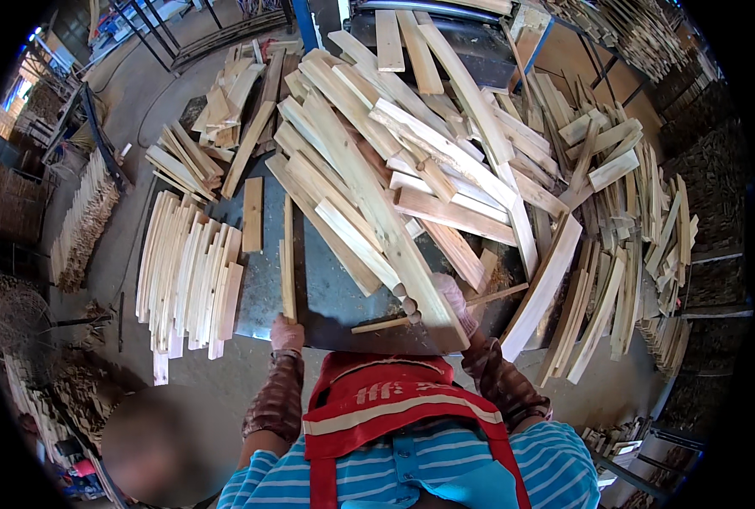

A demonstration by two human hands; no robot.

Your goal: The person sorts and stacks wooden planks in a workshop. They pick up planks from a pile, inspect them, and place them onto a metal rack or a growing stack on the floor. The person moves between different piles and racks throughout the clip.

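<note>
My left hand (287, 333), in a pale glove, is closed round the near end of a narrow wooden board (288, 270) at the table's front edge. The board points away from me, over the dark metal tabletop (263, 288). My right hand (452, 299), gloved too, grips a long, wide plank (386, 229) near its close end. Its bare fingertips show at the plank's left edge, while the palm is partly hidden by the wood. That plank slants up and left across a big loose heap of boards (343, 93). A thin strip (381, 325) lies beneath it.
Left of the table stands a row of stacked boards (186, 271); a short board (253, 214) lies beside it. More boards (615, 288) lean along the right side. A blurred round patch (169, 445) covers something at lower left. Behind the heap is a blue post (305, 25).
</note>
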